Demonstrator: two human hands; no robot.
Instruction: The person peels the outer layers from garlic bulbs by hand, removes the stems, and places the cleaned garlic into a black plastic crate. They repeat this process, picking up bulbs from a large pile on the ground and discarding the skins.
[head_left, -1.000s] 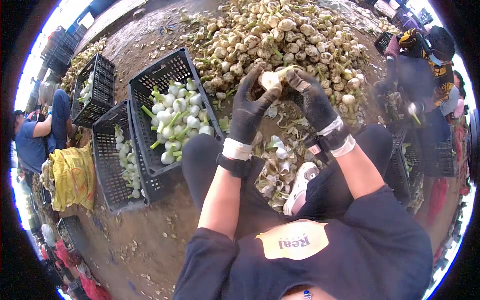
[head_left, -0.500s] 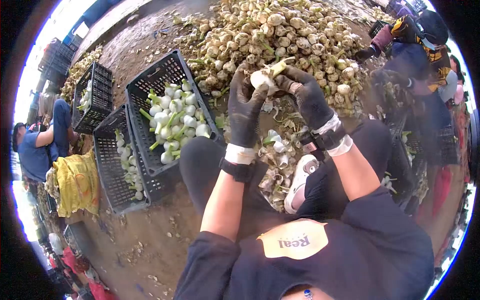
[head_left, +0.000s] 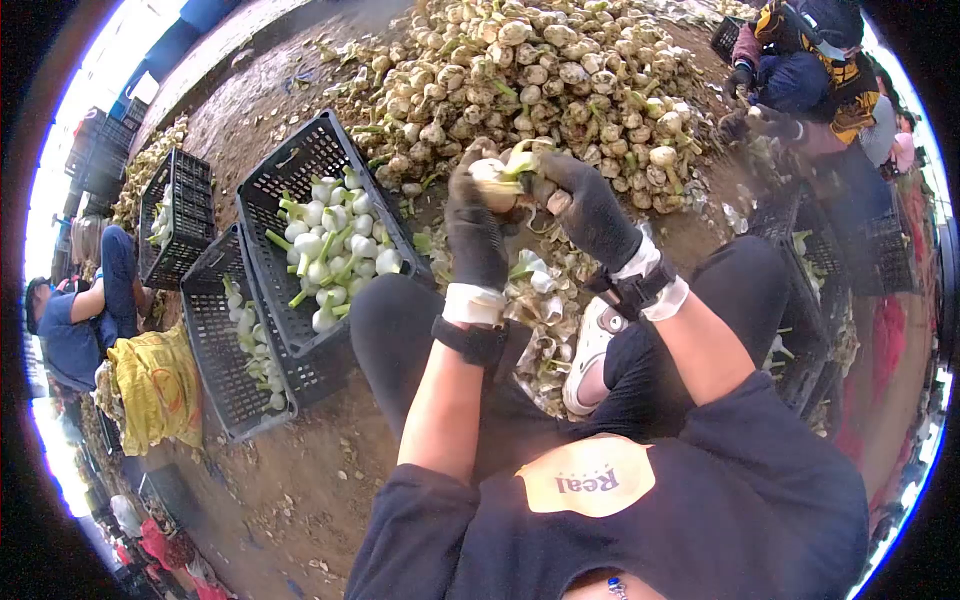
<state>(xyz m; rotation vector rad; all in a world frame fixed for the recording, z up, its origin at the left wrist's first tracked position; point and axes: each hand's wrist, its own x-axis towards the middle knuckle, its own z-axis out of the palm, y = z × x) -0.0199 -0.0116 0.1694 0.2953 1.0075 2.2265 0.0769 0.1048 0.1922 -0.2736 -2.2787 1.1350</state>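
In front of my knees, my left hand (head_left: 478, 225), in a dark glove, is closed around a garlic bulb (head_left: 493, 180). The bulb looks pale, with a greenish stem pointing right. My right hand (head_left: 598, 210), gloved as well, pinches at the stem side of that bulb; a bare fingertip shows through its glove. Fingers partly cover the bulb. Beyond both hands rises a big heap of unpeeled garlic (head_left: 545, 75). Loose peelings (head_left: 540, 330) lie on the ground below my hands, between my legs.
To my left, a black crate (head_left: 262, 190) holds several clean white bulbs (head_left: 335, 240); another crate (head_left: 215, 370) with bulbs adjoins it. A yellow sack (head_left: 155, 385) lies farther left, by a seated person (head_left: 75, 320). More crates (head_left: 800, 270) and a co-worker (head_left: 815, 80) are at right.
The bulb has turned in my left hand, and its stem now lies lower and nearer my right fingers. My right hand has shifted slightly left. The whole view has tilted a little.
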